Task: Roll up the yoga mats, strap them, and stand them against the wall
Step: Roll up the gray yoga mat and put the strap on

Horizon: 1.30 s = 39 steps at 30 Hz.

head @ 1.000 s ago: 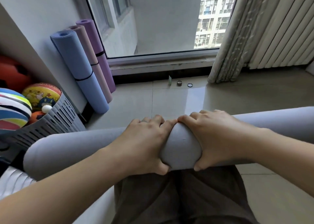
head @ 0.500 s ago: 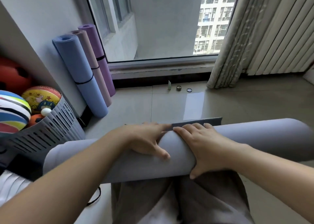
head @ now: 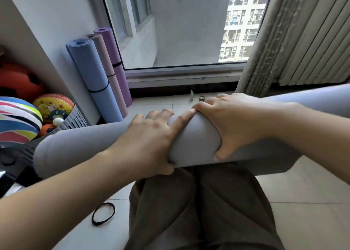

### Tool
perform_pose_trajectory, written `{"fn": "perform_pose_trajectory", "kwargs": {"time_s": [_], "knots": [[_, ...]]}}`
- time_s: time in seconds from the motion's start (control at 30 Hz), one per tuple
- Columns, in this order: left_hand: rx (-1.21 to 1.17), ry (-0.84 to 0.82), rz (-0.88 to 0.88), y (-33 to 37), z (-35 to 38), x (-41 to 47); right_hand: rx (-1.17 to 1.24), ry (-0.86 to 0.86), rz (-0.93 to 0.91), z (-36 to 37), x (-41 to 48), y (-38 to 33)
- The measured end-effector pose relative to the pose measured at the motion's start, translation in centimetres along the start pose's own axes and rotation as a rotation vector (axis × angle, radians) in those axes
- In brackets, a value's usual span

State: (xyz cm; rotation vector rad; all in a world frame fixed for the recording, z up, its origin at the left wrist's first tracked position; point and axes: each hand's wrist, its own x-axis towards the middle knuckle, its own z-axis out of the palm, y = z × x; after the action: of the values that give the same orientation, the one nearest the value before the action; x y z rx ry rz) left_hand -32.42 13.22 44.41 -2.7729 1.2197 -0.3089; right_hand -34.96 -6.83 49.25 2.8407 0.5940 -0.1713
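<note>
A rolled grey yoga mat (head: 197, 138) lies across my lap, running from lower left to upper right. My left hand (head: 149, 138) grips its middle from the left, thumb underneath. My right hand (head: 227, 124) grips it just to the right, fingers over the top and thumb below. The two hands nearly touch at the fingertips. A loose black elastic strap (head: 103, 213) lies on the floor beside my left leg. Against the left wall stand three rolled, strapped mats: blue (head: 92, 79), pink (head: 108, 73) and purple (head: 115, 64).
A grey basket (head: 75, 120) full of coloured balls sits at the left. The window sill (head: 181, 73) and a curtain (head: 265, 41) close off the far side. Small items (head: 201, 98) lie on the tiled floor by the sill.
Both hands have curled round the mat again after lying flatter on top of it. The roll has lifted and tilted, right end higher. The dark mat edge beyond my fingers is gone from sight.
</note>
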Motion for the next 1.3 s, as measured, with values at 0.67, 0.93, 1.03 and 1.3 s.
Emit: {"fn": "perform_pose_trajectory", "kwargs": {"time_s": [0.67, 0.93, 1.03, 1.3], "knots": [[-0.461, -0.822, 0.047, -0.6, 3.3, 3.3, 0.258, -0.223, 0.107, 8.7, -2.2, -4.0], [-0.017, -0.369, -0.03, 4.6, 5.7, -0.9, 0.568, -0.444, 0.147, 8.5, 3.5, 0.5], [-0.009, -0.264, -0.09, 4.8, 7.6, -1.8, 0.413, -0.33, 0.127, 8.9, 2.3, -0.6], [0.034, -0.01, -0.069, 3.9, 3.7, -1.7, 0.175, -0.068, 0.051, 3.9, 0.2, -0.7]]}}
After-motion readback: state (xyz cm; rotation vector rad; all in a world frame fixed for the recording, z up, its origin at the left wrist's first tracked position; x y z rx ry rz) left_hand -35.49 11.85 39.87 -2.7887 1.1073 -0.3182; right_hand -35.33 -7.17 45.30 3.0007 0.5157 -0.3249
